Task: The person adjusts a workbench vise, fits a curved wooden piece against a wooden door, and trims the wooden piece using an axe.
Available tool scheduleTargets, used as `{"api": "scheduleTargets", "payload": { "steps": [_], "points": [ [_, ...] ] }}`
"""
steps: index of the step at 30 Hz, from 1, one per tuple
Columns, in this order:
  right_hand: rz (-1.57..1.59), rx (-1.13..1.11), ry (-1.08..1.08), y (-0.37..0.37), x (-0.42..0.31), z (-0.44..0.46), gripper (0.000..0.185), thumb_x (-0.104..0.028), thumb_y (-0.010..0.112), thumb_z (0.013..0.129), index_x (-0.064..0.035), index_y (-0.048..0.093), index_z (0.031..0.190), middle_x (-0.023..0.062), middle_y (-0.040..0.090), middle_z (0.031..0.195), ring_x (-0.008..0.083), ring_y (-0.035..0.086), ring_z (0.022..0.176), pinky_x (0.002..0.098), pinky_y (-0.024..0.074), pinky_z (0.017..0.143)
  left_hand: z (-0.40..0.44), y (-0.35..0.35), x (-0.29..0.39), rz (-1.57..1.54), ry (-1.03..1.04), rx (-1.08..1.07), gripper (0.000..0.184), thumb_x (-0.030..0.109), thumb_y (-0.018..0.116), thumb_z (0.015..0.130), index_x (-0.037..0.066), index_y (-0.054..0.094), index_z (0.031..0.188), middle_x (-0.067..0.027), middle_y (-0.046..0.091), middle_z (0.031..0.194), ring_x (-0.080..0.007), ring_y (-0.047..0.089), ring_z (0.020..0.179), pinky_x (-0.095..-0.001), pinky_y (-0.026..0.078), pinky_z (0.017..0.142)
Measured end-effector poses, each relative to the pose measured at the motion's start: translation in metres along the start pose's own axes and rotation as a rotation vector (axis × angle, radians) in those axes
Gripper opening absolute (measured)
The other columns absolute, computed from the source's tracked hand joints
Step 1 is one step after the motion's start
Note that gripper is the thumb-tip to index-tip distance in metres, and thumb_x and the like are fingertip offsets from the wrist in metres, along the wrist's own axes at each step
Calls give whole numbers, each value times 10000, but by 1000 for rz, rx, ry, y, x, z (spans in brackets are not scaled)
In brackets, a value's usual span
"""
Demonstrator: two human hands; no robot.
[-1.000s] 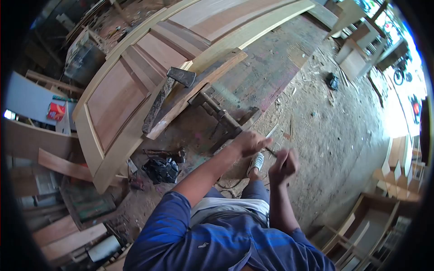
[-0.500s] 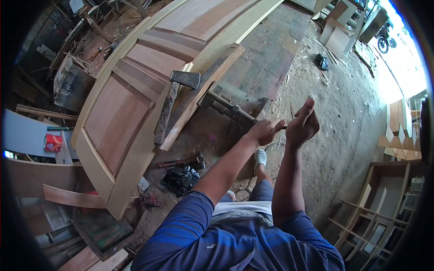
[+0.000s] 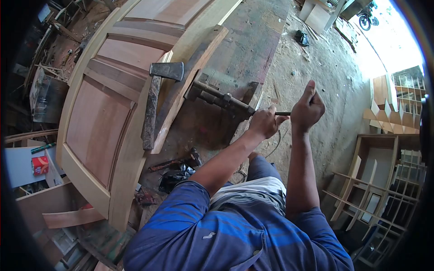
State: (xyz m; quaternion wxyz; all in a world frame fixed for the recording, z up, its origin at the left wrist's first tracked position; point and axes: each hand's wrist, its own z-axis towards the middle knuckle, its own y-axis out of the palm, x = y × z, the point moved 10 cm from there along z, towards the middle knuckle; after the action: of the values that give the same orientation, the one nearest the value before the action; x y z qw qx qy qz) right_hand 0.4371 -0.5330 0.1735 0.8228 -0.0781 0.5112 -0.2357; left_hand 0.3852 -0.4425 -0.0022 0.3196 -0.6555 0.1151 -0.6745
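A metal screw clamp [image 3: 221,98] presses against a wood strip [image 3: 192,81] along the edge of a panelled wooden door [image 3: 101,126]. My left hand [image 3: 266,122] is closed at the clamp's outer end, on the thin handle bar [image 3: 284,113]. At the bar's other end my right hand [image 3: 308,108] is closed, thumb raised; its palm side is partly hidden. A hatchet [image 3: 156,95] lies across the strip and the door frame, its head toward the top.
A hammer [image 3: 176,161] and a black plastic bag [image 3: 174,178] lie below the strip. Wooden frames [image 3: 370,180] stand at the right. Another black bag [image 3: 301,38] is on the dusty floor, and a motorcycle [image 3: 367,18] is beyond.
The view has shifted, moving the door and clamp leftward in the picture. My hands have moved from below the clamp's end to beside it, and more of the bar shows between them.
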Motion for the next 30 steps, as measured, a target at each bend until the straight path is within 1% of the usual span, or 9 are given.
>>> {"api": "scheduleTargets", "payload": {
  "steps": [5, 9, 10, 14, 17, 21, 25, 29, 30],
  "points": [
    [-132, 17, 48, 16, 19, 30, 607, -379, 593, 1115, -18, 601, 628, -13, 377, 501, 94, 318, 522, 385, 264, 500, 7, 16, -14, 15, -173, -125, 792, 719, 444, 1059, -49, 631, 1021, -323, 730, 862, -520, 746, 887, -597, 603, 752],
    [-262, 70, 79, 32, 43, 56, 608, -397, 605, 1090, -15, 632, 618, 91, 506, 499, 197, 406, 472, 447, 354, 537, 13, 14, -15, 41, -303, -244, 872, 755, 341, 1067, -52, 667, 1115, -303, 762, 962, -490, 755, 998, -572, 606, 878],
    [-290, 54, 167, 36, 50, 61, 608, -421, 606, 1074, -32, 653, 610, 154, 579, 531, 304, 502, 484, 483, 425, 599, 15, 17, -17, 67, -327, -267, 885, 751, 301, 1076, -44, 684, 1143, -310, 764, 1005, -473, 753, 1043, -557, 597, 928],
    [-351, 103, 132, 38, 55, 64, 593, -451, 577, 1072, -50, 678, 646, 198, 628, 596, 413, 608, 590, 513, 477, 676, 12, 11, -12, 54, -355, -240, 892, 742, 281, 1084, -41, 708, 1119, -319, 762, 1016, -471, 755, 1041, -568, 596, 924],
    [-332, 127, 130, 36, 55, 62, 599, -456, 571, 1075, -47, 674, 649, 194, 631, 600, 405, 621, 596, 514, 484, 683, 13, 9, -13, 87, -327, -227, 896, 745, 330, 1076, -65, 709, 1129, -299, 773, 987, -444, 776, 1002, -529, 621, 873],
    [-354, 129, 91, 39, 60, 65, 603, -455, 579, 1074, -46, 659, 638, 197, 623, 594, 398, 624, 582, 512, 482, 661, 16, 13, -16, 98, -329, -199, 892, 747, 340, 1073, -60, 720, 1107, -310, 769, 988, -467, 767, 1007, -541, 617, 887],
    [-332, 38, 187, 46, 65, 67, 603, -445, 581, 1073, -38, 637, 631, 203, 616, 595, 400, 617, 581, 516, 474, 652, 19, 8, -13, 103, -367, -271, 879, 720, 338, 1087, -71, 722, 1087, -324, 762, 998, -477, 760, 1024, -558, 612, 896],
    [-368, 7, 249, 65, 88, 81, 576, -443, 568, 1071, -37, 690, 681, 206, 656, 635, 411, 653, 626, 512, 492, 676, 29, 16, -19, 125, -376, -298, 869, 694, 324, 1103, -77, 724, 1074, -323, 763, 994, -478, 761, 1019, -553, 613, 898],
    [-422, -75, 302, 73, 95, 85, 563, -454, 540, 1071, -41, 756, 755, 227, 721, 747, 431, 721, 757, 517, 536, 760, 27, 20, -20, 132, -387, -299, 867, 688, 320, 1106, -77, 727, 1069, -321, 764, 992, -477, 763, 1017, -548, 614, 899]
  ]
}}
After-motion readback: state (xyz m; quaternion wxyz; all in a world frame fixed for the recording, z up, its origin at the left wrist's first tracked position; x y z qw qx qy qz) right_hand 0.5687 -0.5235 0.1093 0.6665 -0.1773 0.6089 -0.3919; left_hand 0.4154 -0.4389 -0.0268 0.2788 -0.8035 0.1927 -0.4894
